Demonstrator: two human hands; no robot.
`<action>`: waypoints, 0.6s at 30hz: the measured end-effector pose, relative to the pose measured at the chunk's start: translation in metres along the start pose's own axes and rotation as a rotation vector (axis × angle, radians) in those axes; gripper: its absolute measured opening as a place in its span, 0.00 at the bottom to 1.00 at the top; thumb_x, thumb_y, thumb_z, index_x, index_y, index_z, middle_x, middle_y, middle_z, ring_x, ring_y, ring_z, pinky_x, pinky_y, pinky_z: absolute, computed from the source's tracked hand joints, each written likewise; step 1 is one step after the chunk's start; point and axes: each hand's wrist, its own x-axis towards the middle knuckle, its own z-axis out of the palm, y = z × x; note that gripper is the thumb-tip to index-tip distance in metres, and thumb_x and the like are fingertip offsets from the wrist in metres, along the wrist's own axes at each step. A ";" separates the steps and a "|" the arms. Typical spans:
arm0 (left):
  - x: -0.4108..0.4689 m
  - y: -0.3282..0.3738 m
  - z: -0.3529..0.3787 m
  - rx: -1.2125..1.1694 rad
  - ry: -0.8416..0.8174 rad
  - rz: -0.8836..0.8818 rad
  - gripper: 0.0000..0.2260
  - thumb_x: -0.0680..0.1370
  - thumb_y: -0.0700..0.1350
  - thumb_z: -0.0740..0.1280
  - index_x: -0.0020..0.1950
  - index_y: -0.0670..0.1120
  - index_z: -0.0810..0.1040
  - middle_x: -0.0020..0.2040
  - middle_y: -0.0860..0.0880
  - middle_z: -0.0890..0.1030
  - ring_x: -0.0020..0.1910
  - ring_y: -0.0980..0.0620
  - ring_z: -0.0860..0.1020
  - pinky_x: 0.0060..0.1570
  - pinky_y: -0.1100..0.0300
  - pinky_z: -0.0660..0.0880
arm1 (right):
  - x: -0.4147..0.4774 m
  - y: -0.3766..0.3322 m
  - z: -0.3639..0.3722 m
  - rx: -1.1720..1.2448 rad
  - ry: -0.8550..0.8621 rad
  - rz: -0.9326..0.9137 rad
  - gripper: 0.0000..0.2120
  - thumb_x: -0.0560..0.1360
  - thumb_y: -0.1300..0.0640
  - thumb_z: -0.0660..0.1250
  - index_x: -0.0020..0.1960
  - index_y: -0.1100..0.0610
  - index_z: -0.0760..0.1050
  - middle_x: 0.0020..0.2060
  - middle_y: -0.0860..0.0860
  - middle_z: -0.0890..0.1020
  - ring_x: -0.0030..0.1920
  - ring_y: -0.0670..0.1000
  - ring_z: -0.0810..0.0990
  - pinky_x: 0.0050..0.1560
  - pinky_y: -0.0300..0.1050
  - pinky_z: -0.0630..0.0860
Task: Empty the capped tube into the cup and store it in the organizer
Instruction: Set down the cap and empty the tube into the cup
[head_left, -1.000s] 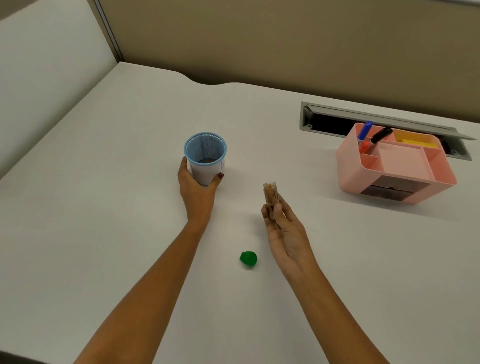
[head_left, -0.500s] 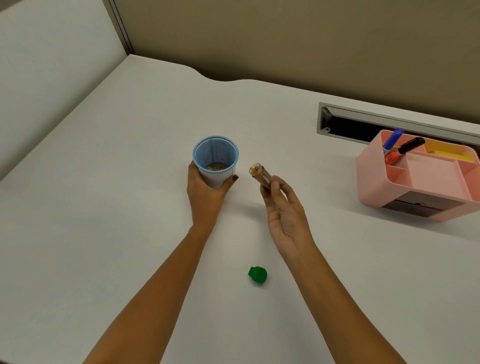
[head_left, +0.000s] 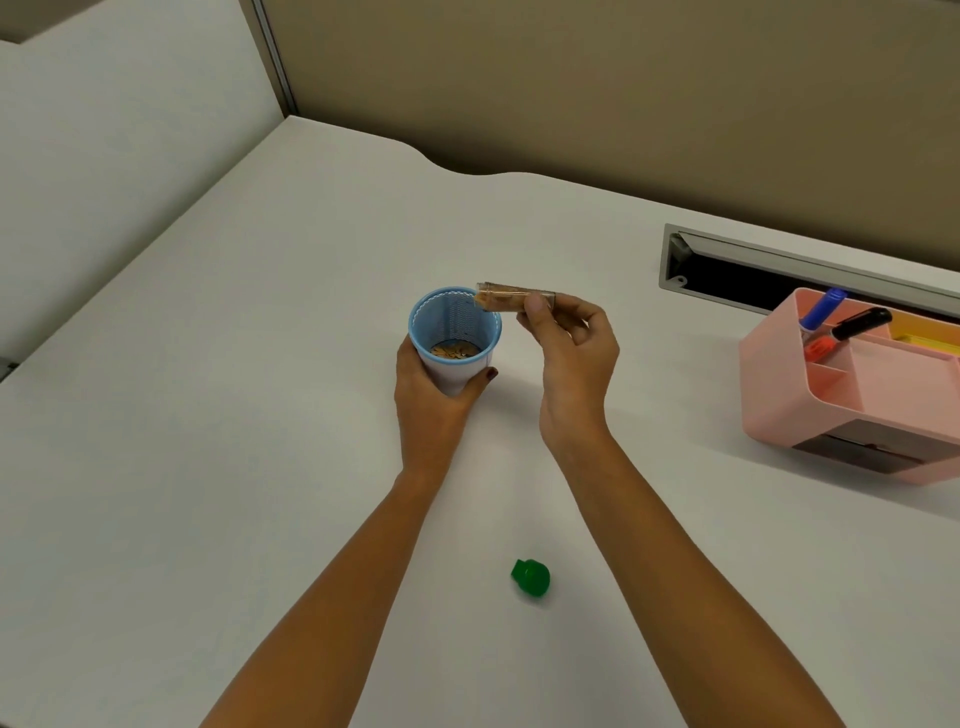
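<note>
The green cap (head_left: 530, 577) lay nearest me, well short of the cup (head_left: 456, 338). My left hand (head_left: 432, 396) still gripped the cup. My right hand (head_left: 571, 353) had tipped the tube (head_left: 511, 301) level, mouth over the cup's rim. Right of the cup stood the organizer (head_left: 852, 395).

No readable text, label, brand, number or sign can be made out on anything in view; any print is too small to be read.
</note>
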 end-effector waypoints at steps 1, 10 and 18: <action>0.000 0.000 0.000 -0.002 0.000 -0.003 0.37 0.65 0.52 0.78 0.69 0.50 0.65 0.63 0.53 0.74 0.61 0.59 0.73 0.59 0.71 0.72 | 0.002 0.001 0.002 -0.043 0.000 -0.032 0.12 0.71 0.61 0.75 0.53 0.59 0.77 0.48 0.54 0.84 0.48 0.52 0.85 0.54 0.44 0.81; 0.000 -0.005 0.001 0.002 -0.011 -0.033 0.38 0.65 0.56 0.77 0.69 0.48 0.65 0.64 0.53 0.73 0.61 0.64 0.72 0.59 0.72 0.71 | 0.005 0.009 0.007 -0.292 -0.048 -0.309 0.12 0.71 0.60 0.75 0.52 0.56 0.77 0.45 0.47 0.84 0.45 0.41 0.83 0.46 0.30 0.78; 0.002 -0.005 0.001 0.036 0.001 -0.038 0.37 0.66 0.49 0.79 0.69 0.46 0.65 0.65 0.48 0.74 0.58 0.71 0.70 0.57 0.77 0.69 | 0.003 0.010 0.011 -0.400 -0.103 -0.476 0.11 0.72 0.62 0.74 0.53 0.56 0.77 0.46 0.49 0.83 0.48 0.48 0.83 0.50 0.32 0.78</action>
